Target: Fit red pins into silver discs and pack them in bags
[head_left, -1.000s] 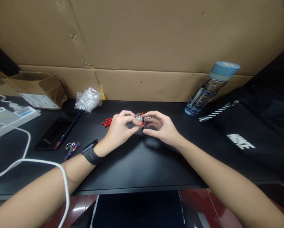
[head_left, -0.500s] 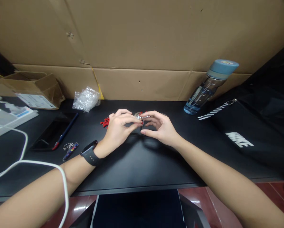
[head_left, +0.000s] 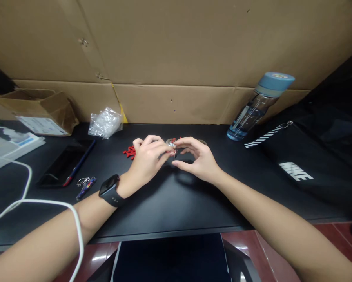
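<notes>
My left hand point(head_left: 149, 158), wearing a black watch point(head_left: 109, 190), is closed, its thumb and fingertips pinched on a thin round piece with a shiny rim point(head_left: 175, 152). The piece stands nearly edge-on above the table. My right hand point(head_left: 198, 160) curves around its other side, the index fingertip at the top edge and the thumb at the bottom edge. Just behind the fingertips lies a shiny round metal part point(head_left: 170, 142) with small red bits beside it. Several small red pieces point(head_left: 129, 152) lie left of my left hand, partly covered by it.
A blue-capped water bottle point(head_left: 254, 109) and a black bag point(head_left: 305, 164) stand right. To the left are clear plastic wrap point(head_left: 106, 122), an open cardboard box point(head_left: 46, 111), a phone point(head_left: 64, 164), a pen, a keychain point(head_left: 86, 188) and a white cable point(head_left: 54, 201) across my left forearm.
My left wrist has turned slightly, showing more of the watch face. Both hands stay at the round piece, and the whole view has shifted a little.
</notes>
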The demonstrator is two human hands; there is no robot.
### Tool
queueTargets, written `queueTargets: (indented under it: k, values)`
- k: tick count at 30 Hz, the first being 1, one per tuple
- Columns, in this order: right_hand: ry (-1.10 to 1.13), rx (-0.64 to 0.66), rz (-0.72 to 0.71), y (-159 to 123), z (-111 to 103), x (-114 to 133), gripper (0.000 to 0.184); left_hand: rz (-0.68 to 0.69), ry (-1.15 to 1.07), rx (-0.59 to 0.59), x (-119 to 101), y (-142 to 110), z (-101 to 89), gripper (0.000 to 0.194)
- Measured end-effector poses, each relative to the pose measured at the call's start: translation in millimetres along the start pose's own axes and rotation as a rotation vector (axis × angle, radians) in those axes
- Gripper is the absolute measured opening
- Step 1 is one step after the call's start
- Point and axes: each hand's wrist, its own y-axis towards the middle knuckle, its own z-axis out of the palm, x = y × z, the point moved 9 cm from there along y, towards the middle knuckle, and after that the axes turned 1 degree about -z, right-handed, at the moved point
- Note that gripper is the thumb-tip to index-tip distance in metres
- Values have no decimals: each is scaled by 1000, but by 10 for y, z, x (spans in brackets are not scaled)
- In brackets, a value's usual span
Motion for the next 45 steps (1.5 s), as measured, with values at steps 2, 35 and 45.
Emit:
queueTargets:
  k: [2,35,45]
  values:
    - [-45,0,-14,0,-9,20,56,14,19,-6,-19,-5,-6,16]
    - [10,-52,75,7,-47,-100,60,45,16,20,-57,-15,22,13]
    - [72,-54,121,-9,-13,-105,60,15,35,-3,-52,-23,21,14]
